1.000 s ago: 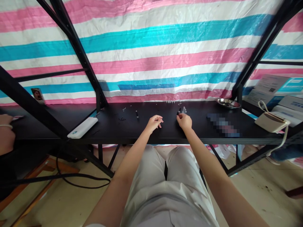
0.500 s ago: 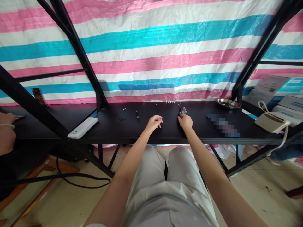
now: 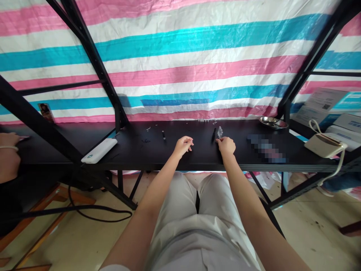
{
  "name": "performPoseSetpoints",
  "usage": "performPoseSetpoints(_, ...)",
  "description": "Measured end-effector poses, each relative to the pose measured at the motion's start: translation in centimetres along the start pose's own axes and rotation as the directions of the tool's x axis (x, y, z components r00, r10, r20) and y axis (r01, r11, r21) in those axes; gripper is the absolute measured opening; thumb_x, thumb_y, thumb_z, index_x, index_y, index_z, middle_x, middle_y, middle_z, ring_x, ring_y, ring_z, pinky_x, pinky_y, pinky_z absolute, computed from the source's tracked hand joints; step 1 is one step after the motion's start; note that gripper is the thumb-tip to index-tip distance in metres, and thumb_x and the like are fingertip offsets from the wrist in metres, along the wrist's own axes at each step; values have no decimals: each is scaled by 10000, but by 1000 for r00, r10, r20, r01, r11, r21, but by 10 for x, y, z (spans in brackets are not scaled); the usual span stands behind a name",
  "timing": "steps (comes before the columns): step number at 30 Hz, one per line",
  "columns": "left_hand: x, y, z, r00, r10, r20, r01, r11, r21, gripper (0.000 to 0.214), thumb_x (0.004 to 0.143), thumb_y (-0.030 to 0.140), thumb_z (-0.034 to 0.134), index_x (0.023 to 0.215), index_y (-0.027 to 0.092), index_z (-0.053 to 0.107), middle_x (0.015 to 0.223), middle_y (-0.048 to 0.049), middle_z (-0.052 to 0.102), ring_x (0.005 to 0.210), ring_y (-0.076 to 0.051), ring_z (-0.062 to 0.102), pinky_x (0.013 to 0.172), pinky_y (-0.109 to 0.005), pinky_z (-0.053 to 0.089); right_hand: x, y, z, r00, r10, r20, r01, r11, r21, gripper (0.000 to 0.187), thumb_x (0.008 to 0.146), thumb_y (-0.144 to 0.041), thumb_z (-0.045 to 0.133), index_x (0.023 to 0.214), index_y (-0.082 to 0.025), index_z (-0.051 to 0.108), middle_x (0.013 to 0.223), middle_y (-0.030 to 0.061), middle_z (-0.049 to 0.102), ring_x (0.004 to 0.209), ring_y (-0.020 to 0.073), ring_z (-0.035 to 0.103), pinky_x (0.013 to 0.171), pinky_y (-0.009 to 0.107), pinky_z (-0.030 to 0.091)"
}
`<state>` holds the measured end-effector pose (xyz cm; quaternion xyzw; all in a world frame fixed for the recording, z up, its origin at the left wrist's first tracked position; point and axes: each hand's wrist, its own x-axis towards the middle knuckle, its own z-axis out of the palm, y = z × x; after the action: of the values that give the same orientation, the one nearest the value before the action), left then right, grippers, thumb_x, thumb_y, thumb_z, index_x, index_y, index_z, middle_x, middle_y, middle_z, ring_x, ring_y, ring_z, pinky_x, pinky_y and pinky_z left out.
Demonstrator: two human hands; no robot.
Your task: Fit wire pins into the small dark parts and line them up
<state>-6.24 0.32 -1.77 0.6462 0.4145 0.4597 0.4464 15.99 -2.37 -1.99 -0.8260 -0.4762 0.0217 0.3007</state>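
My left hand (image 3: 184, 146) hovers over the black tabletop (image 3: 135, 154) with its fingers curled and the thumb near the index finger. Anything between those fingertips is too small to make out. My right hand (image 3: 226, 145) has its fingertips pinched at the near end of a small bundle of clear plastic pieces (image 3: 220, 131). What it grips, if anything, is hidden. Just left of that bundle lies a group of small black pieces (image 3: 214, 134). Farther back stands a row of tiny whitish pieces (image 3: 203, 121), with curly white bits (image 3: 214, 122) beside it.
A short black-and-white piece (image 3: 163, 135) and thin black bits (image 3: 146, 141) lie to the left. A white power bank (image 3: 99, 150) rests by the left frame post. Rightward are a pixelated item (image 3: 266, 148), a metal dish (image 3: 273, 122) and a cream case (image 3: 324, 145). Another person's arm (image 3: 8, 158) is far left.
My right hand has shifted slightly right, away from the black pieces, uncovering more of them and of the clear bundle. My left hand stays almost in place.
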Motion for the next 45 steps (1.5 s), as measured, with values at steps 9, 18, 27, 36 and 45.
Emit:
performPoseSetpoints(9,6,1,-18,736,-153,-659,-44,962,-271,544,780,80,429,1265,213,221,970,-50,615,545,-71,605,419,-149,424,-2,-1,-3,1000,11,29,-11,1000,3,235,782,-355,593,845,-151,693,859,161,666,834,267,636,699,344,456)
performPoseSetpoints(18,19,-1,-26,756,-342,-558,-155,735,-660,878,769,6,461,1420,278,-63,1216,-125,531,888,-148,646,752,-281,558,-8,-2,-1,993,16,-117,-4,995,96,416,738,-471,603,957,-131,511,972,151,588,851,257,590,701,334,417)
performPoseSetpoints(27,24,-7,-29,759,-354,-547,-115,753,-647,680,749,-17,511,1346,221,291,1383,-145,389,1063,-201,585,778,-309,557,-12,-4,-1,963,-23,-267,74,980,184,295,821,-448,471,912,-172,423,839,79,548,711,208,559,603,290,354)
performPoseSetpoints(36,23,-5,-27,732,-310,-606,-112,823,-557,218,781,234,617,914,101,507,634,-37,633,505,-101,596,533,-220,498,-17,-9,-7,909,-96,-405,207,948,240,221,845,-412,430,861,-193,447,740,20,526,608,149,511,547,245,311)
performPoseSetpoints(45,4,8,-13,992,-120,-41,92,907,-411,344,691,324,701,958,122,619,839,-99,690,529,-88,594,438,-171,376,-30,-26,4,628,-732,-263,772,629,90,317,914,-413,326,1024,-174,504,880,75,589,749,163,582,597,248,415)
